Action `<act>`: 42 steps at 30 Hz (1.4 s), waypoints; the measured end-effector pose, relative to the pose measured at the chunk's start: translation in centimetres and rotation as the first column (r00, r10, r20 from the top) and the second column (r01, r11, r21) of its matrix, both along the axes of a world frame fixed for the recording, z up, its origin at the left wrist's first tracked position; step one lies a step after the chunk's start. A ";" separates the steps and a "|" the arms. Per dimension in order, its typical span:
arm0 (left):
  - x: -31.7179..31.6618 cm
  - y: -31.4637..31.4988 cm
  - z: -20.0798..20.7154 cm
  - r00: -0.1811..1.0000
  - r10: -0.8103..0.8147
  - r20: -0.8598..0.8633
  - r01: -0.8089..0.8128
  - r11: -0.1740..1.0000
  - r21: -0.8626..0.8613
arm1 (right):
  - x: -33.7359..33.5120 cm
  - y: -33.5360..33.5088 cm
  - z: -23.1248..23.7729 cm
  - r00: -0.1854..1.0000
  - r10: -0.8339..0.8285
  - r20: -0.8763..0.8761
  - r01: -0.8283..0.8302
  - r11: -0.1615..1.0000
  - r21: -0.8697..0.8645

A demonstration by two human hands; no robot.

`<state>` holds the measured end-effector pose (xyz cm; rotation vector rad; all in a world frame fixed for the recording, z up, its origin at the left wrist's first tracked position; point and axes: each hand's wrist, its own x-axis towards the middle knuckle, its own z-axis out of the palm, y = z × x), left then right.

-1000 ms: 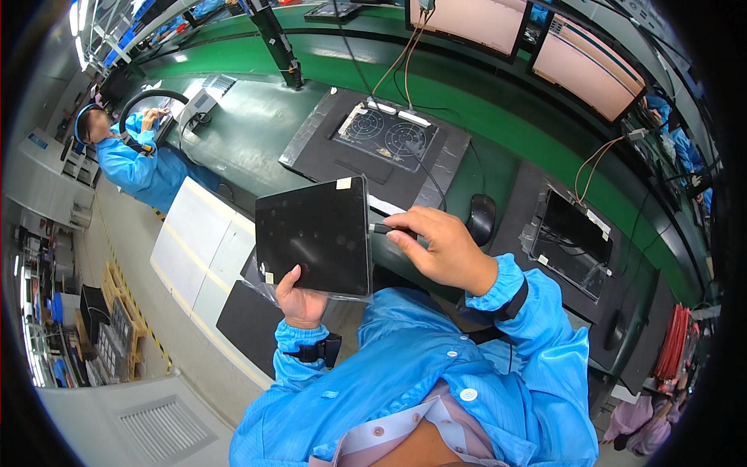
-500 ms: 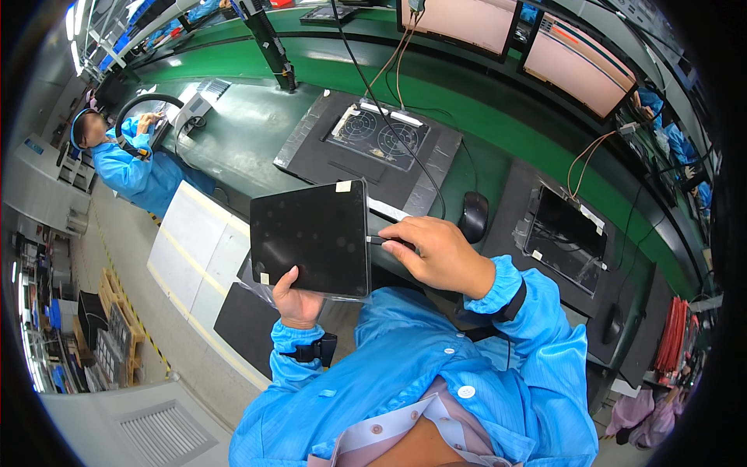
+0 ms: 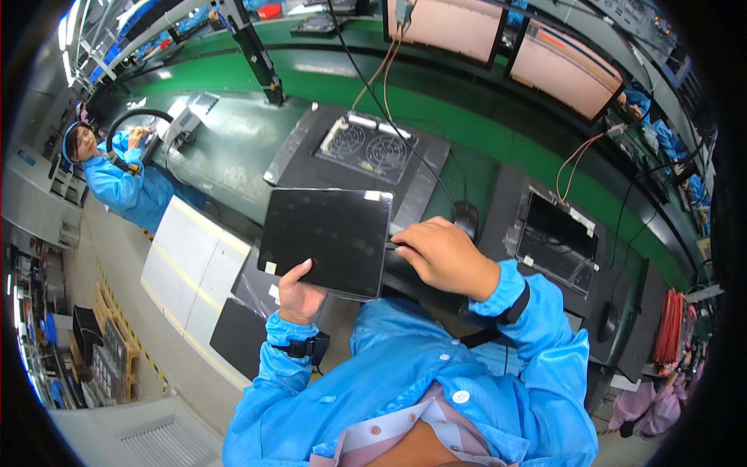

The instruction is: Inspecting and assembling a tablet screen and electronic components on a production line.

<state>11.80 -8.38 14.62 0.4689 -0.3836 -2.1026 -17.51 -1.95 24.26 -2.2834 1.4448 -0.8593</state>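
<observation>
My left hand (image 3: 302, 294) grips a black tablet (image 3: 323, 241) by its lower edge, thumb over the dark screen. Pale stickers mark two of the tablet's corners, and clear film shows along its bottom edge. At the tablet's right edge, my right hand (image 3: 447, 253) pinches a dark cable plug (image 3: 392, 246). The plug meets the edge there; how deep it sits is hidden by the fingers. Both hands are held in front of my body, over the near side of the bench.
Behind the tablet lies a black mat (image 3: 299, 152) with a clear-covered panel with two ring patterns (image 3: 366, 145). A mouse (image 3: 466, 220) sits right of it. Another tablet (image 3: 558, 236) lies farther right. Monitors (image 3: 564, 66) stand behind. A co-worker (image 3: 117, 175) works at far left.
The tablet and my left hand have shifted right in the picture, and the tablet has turned slightly. My right hand has moved a little right and down, still pinching the plug.
</observation>
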 end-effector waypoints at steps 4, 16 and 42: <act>-3.3 -5.3 0.7 0.973 -0.184 0.137 0.183 0.983 0.025 | -0.5 -0.6 -0.5 0.988 -0.115 -0.101 0.083 0.958 -0.276; -10.9 -16.2 0.4 0.890 -0.426 0.160 0.420 0.905 0.071 | -1.6 -5.3 -6.5 0.917 -0.337 -0.214 0.220 0.873 -0.434; -3.9 -21.2 -0.2 0.164 0.766 0.622 0.764 0.301 -0.571 | -0.8 -4.8 -8.8 0.894 -0.381 -0.236 0.308 0.905 -0.293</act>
